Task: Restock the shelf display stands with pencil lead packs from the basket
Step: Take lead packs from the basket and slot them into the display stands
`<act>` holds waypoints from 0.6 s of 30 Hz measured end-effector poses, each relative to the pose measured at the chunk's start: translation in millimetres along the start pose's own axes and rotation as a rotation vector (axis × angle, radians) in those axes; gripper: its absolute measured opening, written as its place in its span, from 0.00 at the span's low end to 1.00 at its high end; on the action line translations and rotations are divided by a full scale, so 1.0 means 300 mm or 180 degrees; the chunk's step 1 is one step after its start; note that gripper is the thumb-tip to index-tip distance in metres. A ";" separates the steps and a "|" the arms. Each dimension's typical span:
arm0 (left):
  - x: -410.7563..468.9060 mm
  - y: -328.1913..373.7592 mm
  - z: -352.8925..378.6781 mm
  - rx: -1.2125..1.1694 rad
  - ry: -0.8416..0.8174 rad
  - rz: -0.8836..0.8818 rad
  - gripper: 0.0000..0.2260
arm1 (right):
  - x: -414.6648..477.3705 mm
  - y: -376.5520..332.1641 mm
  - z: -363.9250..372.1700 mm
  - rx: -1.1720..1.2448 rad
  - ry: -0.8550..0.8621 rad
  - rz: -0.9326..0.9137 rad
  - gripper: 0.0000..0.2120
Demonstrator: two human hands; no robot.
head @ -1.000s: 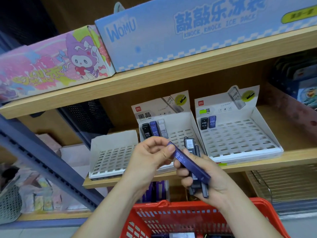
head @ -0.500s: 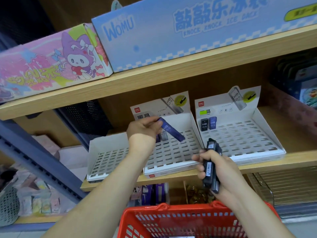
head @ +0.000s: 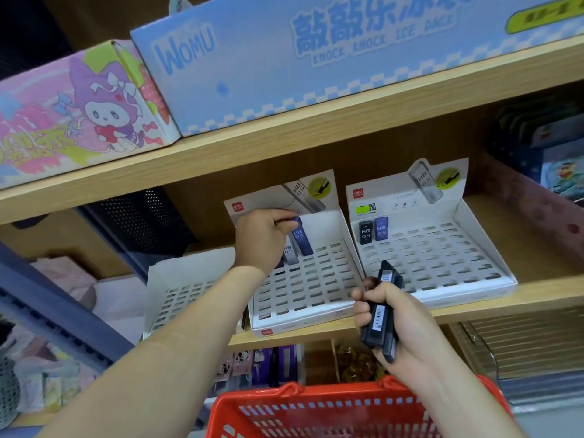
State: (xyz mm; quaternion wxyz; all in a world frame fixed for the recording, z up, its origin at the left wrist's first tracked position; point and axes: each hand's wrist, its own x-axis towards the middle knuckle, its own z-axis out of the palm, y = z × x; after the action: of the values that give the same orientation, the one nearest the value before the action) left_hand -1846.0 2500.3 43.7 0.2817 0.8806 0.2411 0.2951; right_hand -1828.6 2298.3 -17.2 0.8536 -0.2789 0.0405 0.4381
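- The left hand [head: 262, 238] reaches up to the middle white slotted cardboard display stand [head: 316, 292], thumb and fingertips pinching the top end of a slim blue pencil lead pack [head: 300, 237] marked HB 0.5.
- That blue pack stands nearly upright in the stand's top row, just beside a pale grey lead pack [head: 289, 252] on its left; the hand hides whatever lies further left.
- The right hand [head: 395, 324] hovers in front of the shelf edge, fingers curled round a bundle of dark lead packs [head: 380, 308] with a barcode label facing the camera.
- The right-hand white slotted stand [head: 442, 263] holds a black lead pack [head: 365, 232] and a second blue lead pack [head: 381, 228] side by side at its top left corner.
- A third white slotted stand [head: 180, 298] sits to the left, lower on the light wooden shelf [head: 537, 295].
- The red plastic basket [head: 316, 409] is below both forearms, at the bottom edge of the view.
- On the shelf above rest a long light-blue "WOMU" carton [head: 316, 58] and a pink cartoon-printed box [head: 79, 112].
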 end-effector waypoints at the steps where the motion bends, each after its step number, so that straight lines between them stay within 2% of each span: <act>1: 0.000 -0.001 -0.003 0.0003 0.0009 0.0016 0.08 | -0.004 0.001 0.001 0.0022 -0.0008 0.0008 0.08; 9: 0.013 0.003 0.002 0.0081 0.0090 0.0151 0.06 | -0.019 0.005 0.014 0.0023 -0.0015 -0.0009 0.09; 18: -0.054 -0.013 -0.087 -0.0003 0.0293 -0.0213 0.08 | -0.017 -0.006 0.048 0.0111 -0.0083 -0.0072 0.16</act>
State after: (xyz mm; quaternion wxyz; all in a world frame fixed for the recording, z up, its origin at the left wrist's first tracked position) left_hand -1875.5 2502.7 52.4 0.2805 0.8573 0.2830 0.3259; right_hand -1832.8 2301.2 -2.8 0.8637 -0.2587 0.0338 0.4313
